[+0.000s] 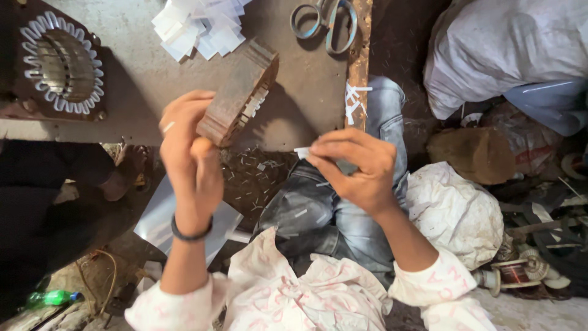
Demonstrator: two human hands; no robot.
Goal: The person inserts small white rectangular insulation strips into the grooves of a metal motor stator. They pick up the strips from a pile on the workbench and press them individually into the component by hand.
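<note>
**A:** Start at the far left edge of the bench (141, 79). What sits there?

**B:** A second stator core (63, 63), lying flat near the left corner, its slots already lined with white paper that stands up around the bore. You are not touching it.

**A:** And your left hand (190, 159)?

**B:** It is closed around the lower rim of the rusty stator core (240, 92), thumb over the near edge, holding it tilted on edge just above the bench's front edge. A few white slot liners show along its inner face. Judging by the stacked steel, it is heavy and stiff, so your hold on the outer rim looks right; keep your fingers off the paper, which would crease.

**A:** Behind that core?

**B:** A loose heap of cut insulation paper strips (199, 27) at the back edge, and further right a pair of scissors (324, 21) near the back right corner.

**A:** Your right hand (358, 168)?

**B:** Off the bench's front right corner, above your knee in blue jeans (343, 214). Thumb and fingertips are pinched on a small white paper strip (302, 152). It looks light and thin and will probably bend easily, so hold it by one end.

**A:** Further right?

**B:** A white sack (508, 49), a crumpled white cloth (453, 211), and a copper wire coil (517, 273) on the floor.
</note>
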